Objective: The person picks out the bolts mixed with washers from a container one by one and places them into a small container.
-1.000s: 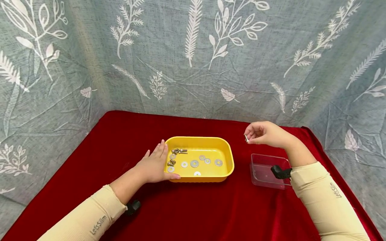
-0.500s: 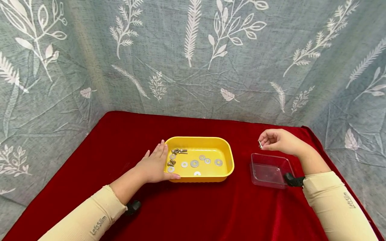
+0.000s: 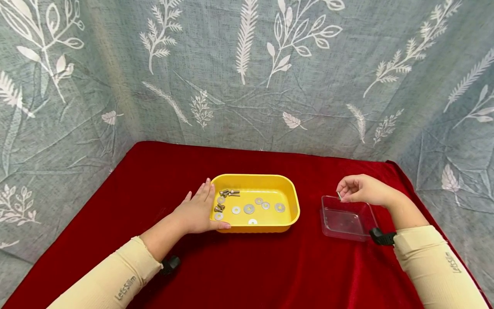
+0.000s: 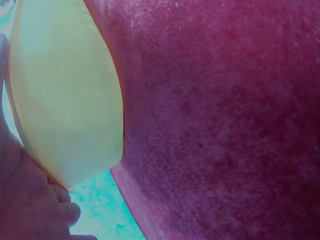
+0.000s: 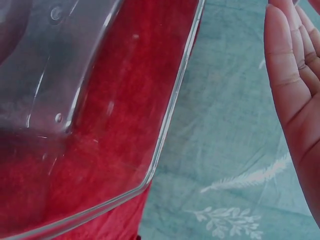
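My right hand [image 3: 364,189] pinches a small silver bolt [image 3: 339,195] between thumb and fingers, over the far rim of a clear plastic box [image 3: 343,234]. In the right wrist view the box fills the left side and the bolt is out of sight. My left hand [image 3: 197,210] rests against the left end of a yellow tray [image 3: 270,228], fingers straight along its side and thumb over the front rim. Inside the tray lie several short bolts [image 3: 224,193] at the left and several flat washers [image 3: 248,209].
A red velvet cloth [image 3: 251,270] covers the table under both containers. Behind the table hangs a grey-green curtain [image 3: 231,120] with white leaf prints. The clear box stands to the right of the tray, with a strip of red cloth between them.
My right hand has moved right and down with the bolt, from beyond the box to its far rim. The left hand and the tray have stayed put.
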{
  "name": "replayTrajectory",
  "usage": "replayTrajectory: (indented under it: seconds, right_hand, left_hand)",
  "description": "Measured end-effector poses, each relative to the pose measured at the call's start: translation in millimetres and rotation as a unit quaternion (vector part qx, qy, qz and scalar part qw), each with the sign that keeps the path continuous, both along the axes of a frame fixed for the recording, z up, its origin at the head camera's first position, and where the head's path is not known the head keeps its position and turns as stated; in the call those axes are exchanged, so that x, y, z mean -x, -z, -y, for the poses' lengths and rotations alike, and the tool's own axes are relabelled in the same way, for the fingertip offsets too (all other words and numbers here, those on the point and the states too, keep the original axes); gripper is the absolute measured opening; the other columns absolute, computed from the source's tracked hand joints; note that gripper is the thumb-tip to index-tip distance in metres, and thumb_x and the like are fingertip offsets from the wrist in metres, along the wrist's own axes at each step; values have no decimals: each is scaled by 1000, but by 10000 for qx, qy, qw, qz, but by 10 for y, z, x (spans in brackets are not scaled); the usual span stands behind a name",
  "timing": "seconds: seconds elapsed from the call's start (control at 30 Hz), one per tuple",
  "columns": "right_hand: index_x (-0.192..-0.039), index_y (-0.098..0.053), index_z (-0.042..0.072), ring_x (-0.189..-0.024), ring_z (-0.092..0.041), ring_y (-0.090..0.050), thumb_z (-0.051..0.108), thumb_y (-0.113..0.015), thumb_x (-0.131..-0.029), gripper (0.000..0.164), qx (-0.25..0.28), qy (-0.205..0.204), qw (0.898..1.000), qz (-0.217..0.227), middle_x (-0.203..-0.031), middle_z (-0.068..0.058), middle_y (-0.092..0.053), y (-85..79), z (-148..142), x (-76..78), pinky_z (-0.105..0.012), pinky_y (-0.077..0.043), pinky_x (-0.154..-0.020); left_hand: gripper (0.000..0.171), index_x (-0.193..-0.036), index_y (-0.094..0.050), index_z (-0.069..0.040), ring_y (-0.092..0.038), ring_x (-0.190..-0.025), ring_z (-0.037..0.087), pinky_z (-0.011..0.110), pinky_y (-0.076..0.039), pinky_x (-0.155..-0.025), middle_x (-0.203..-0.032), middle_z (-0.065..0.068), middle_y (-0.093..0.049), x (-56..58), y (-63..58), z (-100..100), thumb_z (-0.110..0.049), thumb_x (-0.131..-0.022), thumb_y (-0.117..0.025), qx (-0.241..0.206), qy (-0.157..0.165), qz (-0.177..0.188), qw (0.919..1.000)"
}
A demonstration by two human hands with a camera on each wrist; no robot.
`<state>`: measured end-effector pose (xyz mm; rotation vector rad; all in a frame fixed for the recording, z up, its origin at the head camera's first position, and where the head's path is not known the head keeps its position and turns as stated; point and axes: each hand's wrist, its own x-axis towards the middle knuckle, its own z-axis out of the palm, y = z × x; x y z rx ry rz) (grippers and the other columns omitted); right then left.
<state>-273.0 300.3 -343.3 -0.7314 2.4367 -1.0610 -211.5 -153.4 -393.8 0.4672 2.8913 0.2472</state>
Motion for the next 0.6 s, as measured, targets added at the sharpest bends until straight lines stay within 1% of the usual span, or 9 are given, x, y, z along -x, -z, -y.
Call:
replayTrajectory:
  seconds: [0.13, 0.3, 0.43, 0.5, 0.6]
  right_hand:
    - [-94, -59, -3, -76, -10, -60, 4, -69, -78, 21, -50, -80, 9998, 149, -81, -7, -62, 22, 17, -3, -28, -51, -67]
    - [-97, -59, -3, -77, -11, -61, 4, -69, -78, 22, -144, -52, 9994, 304, -84, -8, -63, 51, 47, -16, -31, -52, -69]
    - [-103, -58, -6, -79, -14, -62, 3, -68, -79, 27, -53, 39, 9997, 221, -87, -8, -65, 29, 55, -16, -29, -52, -70]
    - [-105, -58, -6, -81, -16, -63, 4, -68, -80, 29, -30, 109, 9998, 162, -88, -9, -65, 16, 51, -8, -30, -52, -71]
    - [-106, -59, -5, -82, -17, -63, 5, -69, -79, 30, -48, 181, 9997, 131, -90, -11, -65, 3, 42, 4, -28, -52, -71]
  left_hand:
    - [121, -144, -4, 5, -4, -139, 32, 57, -12, -106, -151, 21, 6, -7, -12, 3, -76, -69, -53, -64, -7, 6, 10000]
    - [120, -144, -5, 5, -4, -139, 32, 57, -13, -106, -151, 21, 5, -10, -13, 1, -75, -70, -54, -100, 13, -17, 9999]
    - [120, -144, -5, 5, -4, -139, 32, 57, -13, -106, -151, 21, 5, -9, -3, 2, -75, -69, -53, -93, 13, -21, 10000]
    - [120, -144, -5, 5, -4, -139, 32, 57, -13, -106, -151, 21, 5, -8, -1, 3, -75, -69, -54, -93, 4, -22, 10000]
    - [120, -144, -5, 5, -4, -139, 32, 57, -12, -106, -151, 21, 5, -10, -2, 4, -75, -69, -54, -94, -2, -20, 10000]
